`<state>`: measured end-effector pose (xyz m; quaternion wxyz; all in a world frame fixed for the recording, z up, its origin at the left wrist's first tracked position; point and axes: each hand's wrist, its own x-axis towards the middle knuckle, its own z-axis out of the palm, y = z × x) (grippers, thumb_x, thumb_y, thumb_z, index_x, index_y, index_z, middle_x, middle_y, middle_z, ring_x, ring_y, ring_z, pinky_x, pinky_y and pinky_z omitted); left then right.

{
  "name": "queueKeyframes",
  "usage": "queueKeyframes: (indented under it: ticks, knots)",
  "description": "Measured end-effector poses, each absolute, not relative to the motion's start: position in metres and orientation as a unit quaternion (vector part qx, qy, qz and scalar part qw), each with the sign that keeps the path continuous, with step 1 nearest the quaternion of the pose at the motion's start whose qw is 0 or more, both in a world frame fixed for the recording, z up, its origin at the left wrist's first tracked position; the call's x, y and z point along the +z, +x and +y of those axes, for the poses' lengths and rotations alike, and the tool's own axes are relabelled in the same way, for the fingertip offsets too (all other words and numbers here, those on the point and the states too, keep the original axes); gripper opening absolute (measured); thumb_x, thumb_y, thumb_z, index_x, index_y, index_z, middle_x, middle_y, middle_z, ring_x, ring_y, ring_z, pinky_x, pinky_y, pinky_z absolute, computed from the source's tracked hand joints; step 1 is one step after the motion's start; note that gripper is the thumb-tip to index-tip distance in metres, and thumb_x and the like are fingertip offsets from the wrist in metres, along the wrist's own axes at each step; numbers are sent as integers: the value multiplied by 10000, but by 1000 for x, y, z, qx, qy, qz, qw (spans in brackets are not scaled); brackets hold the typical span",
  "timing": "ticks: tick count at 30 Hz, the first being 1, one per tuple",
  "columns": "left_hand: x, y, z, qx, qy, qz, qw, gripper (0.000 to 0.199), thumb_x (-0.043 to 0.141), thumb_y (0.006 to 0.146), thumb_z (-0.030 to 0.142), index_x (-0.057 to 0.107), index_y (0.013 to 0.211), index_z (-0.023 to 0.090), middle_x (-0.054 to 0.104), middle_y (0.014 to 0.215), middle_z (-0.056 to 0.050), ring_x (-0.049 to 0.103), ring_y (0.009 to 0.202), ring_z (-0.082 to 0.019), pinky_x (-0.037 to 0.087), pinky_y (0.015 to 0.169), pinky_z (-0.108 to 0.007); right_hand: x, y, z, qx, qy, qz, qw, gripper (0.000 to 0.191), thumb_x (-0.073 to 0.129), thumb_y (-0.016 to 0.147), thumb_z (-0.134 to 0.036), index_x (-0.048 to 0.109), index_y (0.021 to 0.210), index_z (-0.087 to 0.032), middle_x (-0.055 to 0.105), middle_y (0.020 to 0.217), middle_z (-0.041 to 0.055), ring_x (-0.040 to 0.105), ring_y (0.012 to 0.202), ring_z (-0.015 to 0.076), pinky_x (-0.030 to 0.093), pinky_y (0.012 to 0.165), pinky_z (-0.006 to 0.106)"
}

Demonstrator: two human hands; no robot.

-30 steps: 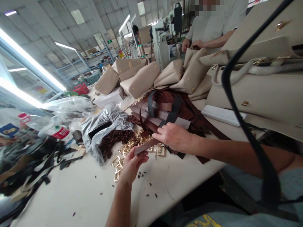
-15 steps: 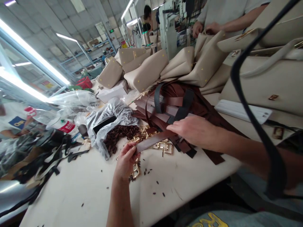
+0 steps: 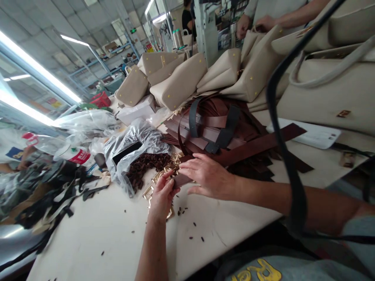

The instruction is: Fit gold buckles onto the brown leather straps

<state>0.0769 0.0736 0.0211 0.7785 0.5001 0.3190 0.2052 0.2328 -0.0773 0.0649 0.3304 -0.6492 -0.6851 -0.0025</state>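
Here's the left hand (image 3: 161,191), thumb and fingers pinching one end of a brown strap (image 3: 182,180), held just above the gold buckles (image 3: 177,157). Over comes the right hand (image 3: 209,176) in the picture, laid across the strap's front, fingers long and loosely spread; whether they grip it, I cannot tell, because the hand hides the contact.

Why this hold? The pinch probably steadies the end, with the other hand perhaps guiding the length. And look at the layout: buckles right under the hands, dark loops (image 3: 136,175) spilling from the plastic sack (image 3: 140,132) beside them, the strap pile (image 3: 246,128) just beyond. Likely all set for a short reach, with beige bags (image 3: 181,84) banked behind on the worktop (image 3: 117,242).

Now the line of it! The strap's pinched end points lower left. Its long axis slants up to the right and away from the person, vanishing behind the right hand; a long length emerging beyond, over the pile, looks like the same piece.
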Motion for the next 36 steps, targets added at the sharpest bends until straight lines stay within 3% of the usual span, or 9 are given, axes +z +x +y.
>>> queueKeyframes:
  ticks: [6,11,18,21,24,28,36]
  knots:
    - [15,76,76,190,507,326,775,512,845,694,321,668,1156,188,708,965,-39,674,765,-121,563,691,-221,17,246,-55,8,-642,-677,359,410,687,875,-405,660,1180,-133,720,1095,124,622,1020,252,400,987,429]
    - [12,77,74,184,494,323,786,509,838,711,323,665,1171,192,720,1000,-49,679,797,-125,545,701,-213,12,245,-58,-6,-652,-676,343,381,641,898,-399,656,1152,-115,708,1089,136,609,1011,266,406,958,418]
    - [9,76,72,178,537,306,766,495,820,736,369,680,1182,206,732,952,-49,677,799,-144,527,741,-253,14,240,-57,8,-673,-681,289,210,548,901,-302,676,953,-143,690,944,124,579,893,258,418,876,401]
    - [7,77,69,188,623,268,710,387,785,776,375,714,1122,217,737,975,-65,681,882,-185,523,819,-305,14,241,-58,28,-667,-682,299,216,502,929,-281,669,870,-157,650,841,95,552,824,232,416,825,366]
    - [9,81,64,240,750,215,577,201,768,790,316,771,972,233,722,1059,-81,652,1010,-232,488,937,-368,13,242,-59,43,-661,-676,324,204,502,922,-266,654,842,-156,625,814,90,531,803,221,401,784,339]
    - [16,86,58,292,847,162,413,105,714,832,246,782,906,274,726,1013,-60,646,979,-236,471,942,-397,16,242,-59,55,-675,-665,314,220,481,924,-267,643,822,-159,644,806,94,527,789,219,378,760,329]
    - [26,83,53,378,825,149,393,71,693,855,221,758,842,247,721,910,-46,646,900,-213,472,899,-365,14,245,-60,43,-689,-660,297,212,520,924,-268,672,865,-132,669,846,89,534,801,187,352,765,294]
